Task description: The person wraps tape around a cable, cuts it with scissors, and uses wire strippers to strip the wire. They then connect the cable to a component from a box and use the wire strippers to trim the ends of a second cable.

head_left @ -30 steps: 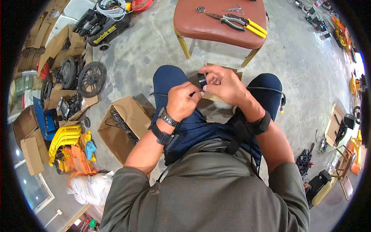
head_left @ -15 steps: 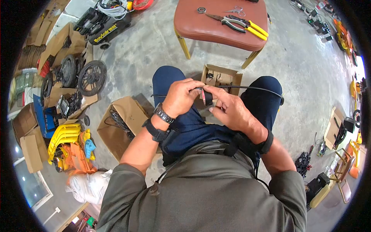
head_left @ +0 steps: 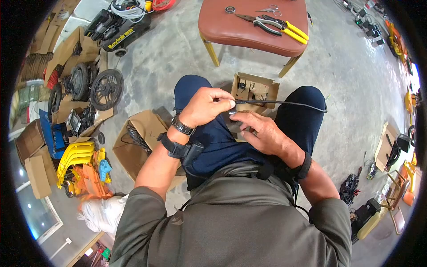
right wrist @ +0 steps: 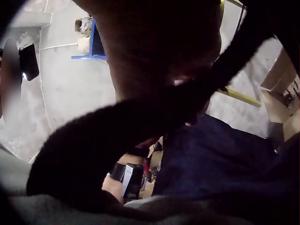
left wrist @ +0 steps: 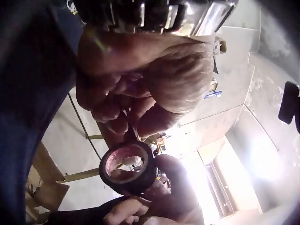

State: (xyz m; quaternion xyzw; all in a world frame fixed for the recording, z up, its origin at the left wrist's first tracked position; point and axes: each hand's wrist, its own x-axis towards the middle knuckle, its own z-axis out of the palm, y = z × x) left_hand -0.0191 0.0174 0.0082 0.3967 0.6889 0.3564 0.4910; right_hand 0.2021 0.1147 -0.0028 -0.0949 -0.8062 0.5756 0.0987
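Observation:
My left hand (head_left: 207,107) pinches a thin black cable (head_left: 284,103) between thumb and fingers; the cable runs right, across the right knee. Against the cable, just right of those fingertips, is a roll of black tape (left wrist: 127,168). In the left wrist view the roll hangs below the left hand on a short strip of tape, its pinkish inner core showing. My right hand (head_left: 262,133) is at the roll, its index finger stretched toward the left fingertips and the other fingers bent. In the left wrist view its fingers surround the roll, and skin shows through the hole.
A small open carton (head_left: 255,89) with small parts sits on the floor between the knees. Pliers (head_left: 273,26), scissors (head_left: 269,10) and a metal ring (head_left: 230,9) lie on a brown stool (head_left: 218,31) ahead. At left stand a larger cardboard box (head_left: 142,133), wheels and an air compressor.
The right hand brought the tape roll from above the cable to below it, and has since shifted slightly down. The left hand keeps its pinch on the cable, which now stretches straighter to the right.

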